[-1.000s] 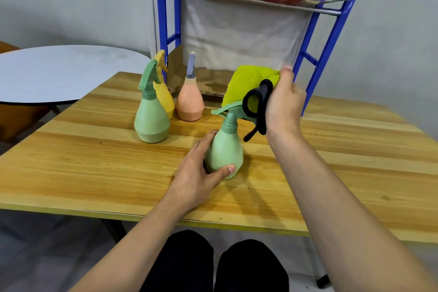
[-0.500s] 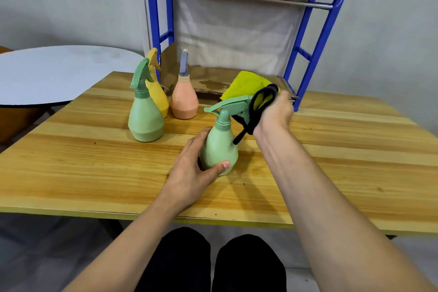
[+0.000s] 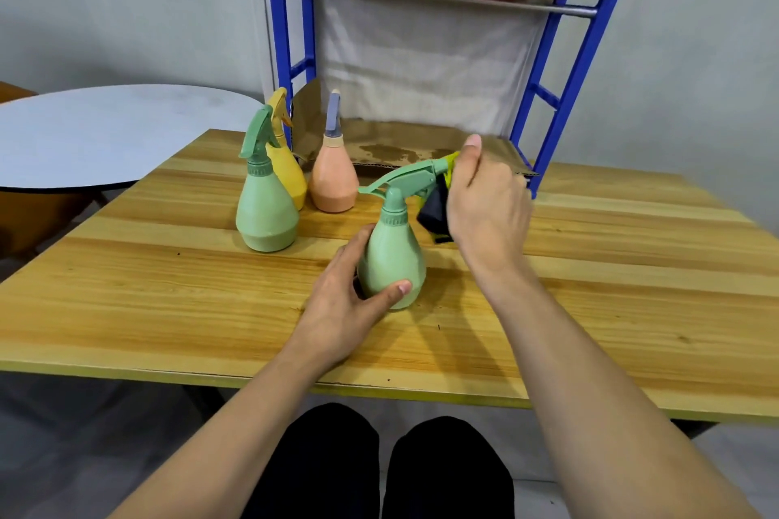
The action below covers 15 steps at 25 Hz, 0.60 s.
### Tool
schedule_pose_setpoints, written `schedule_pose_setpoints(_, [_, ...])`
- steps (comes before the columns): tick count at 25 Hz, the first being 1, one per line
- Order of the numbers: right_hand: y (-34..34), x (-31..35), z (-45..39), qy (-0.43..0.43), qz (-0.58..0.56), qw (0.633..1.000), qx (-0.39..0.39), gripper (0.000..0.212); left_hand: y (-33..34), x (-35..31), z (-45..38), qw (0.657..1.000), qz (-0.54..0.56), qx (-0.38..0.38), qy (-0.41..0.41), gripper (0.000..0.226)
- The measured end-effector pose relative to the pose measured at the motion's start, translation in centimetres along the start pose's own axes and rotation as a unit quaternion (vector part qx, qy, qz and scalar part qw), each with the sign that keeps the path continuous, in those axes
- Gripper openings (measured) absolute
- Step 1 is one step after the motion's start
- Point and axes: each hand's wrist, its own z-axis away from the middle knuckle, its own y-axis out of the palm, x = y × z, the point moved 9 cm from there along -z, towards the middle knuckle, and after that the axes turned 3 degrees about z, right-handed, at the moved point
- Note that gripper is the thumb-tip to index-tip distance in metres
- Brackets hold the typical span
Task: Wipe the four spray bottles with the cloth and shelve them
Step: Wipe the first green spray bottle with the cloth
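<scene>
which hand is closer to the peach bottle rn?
Left, though not by much. The left hand grips the near green bottle just in front of the peach bottle; the right hand, holding the cloth, is off to its right.

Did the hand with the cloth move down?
Yes. The right hand, holding the cloth, dropped from beside the blue shelf post onto the near green bottle's nozzle.

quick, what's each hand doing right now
Left hand: grips the near green bottle at its base.
Right hand: holds the cloth against that bottle's spray head.
</scene>
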Motion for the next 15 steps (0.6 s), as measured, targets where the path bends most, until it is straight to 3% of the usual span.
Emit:
schedule_pose_setpoints(2, [-2.2, -0.2, -0.9, -0.026, 0.023, 0.998, -0.052, 0.056, 0.1, -0.2, 0.1, 1.000, -0.015, 0.007, 0.004, 0.087])
schedule_pose_setpoints(4, [-3.8, -0.6, -2.0, -0.016, -0.045, 0.995, -0.087, 0.047, 0.3, -0.3, 0.1, 1.000, -0.022, 0.011, 0.002, 0.086])
schedule_pose_setpoints(6, [-3.5, 1.3, -1.6, -0.091, -0.075, 0.990, -0.075, 0.042, 0.4, -0.3, 0.1, 1.000, -0.025, 0.011, 0.002, 0.086])
schedule_pose_setpoints(8, [-1.5, 4.0, 0.0, -0.190, -0.041, 0.981, -0.028, 0.038, 0.2, -0.3, 0.1, 1.000, -0.020, 0.005, 0.006, 0.087])
schedule_pose_setpoints(10, [-0.4, 5.0, 1.0, -0.232, -0.004, 0.972, -0.032, 0.039, 0.2, -0.2, 0.1, 1.000, -0.019, 0.003, 0.004, 0.089])
schedule_pose_setpoints(13, [-0.2, 4.6, 0.0, -0.182, -0.011, 0.982, -0.043, 0.046, 0.3, -0.1, 0.1, 1.000, -0.020, 0.007, 0.000, 0.089])
schedule_pose_setpoints(15, [0.4, 3.0, -1.4, -0.074, -0.083, 0.994, 0.006, 0.053, 0.3, -0.2, 0.1, 1.000, -0.016, 0.009, 0.001, 0.089])
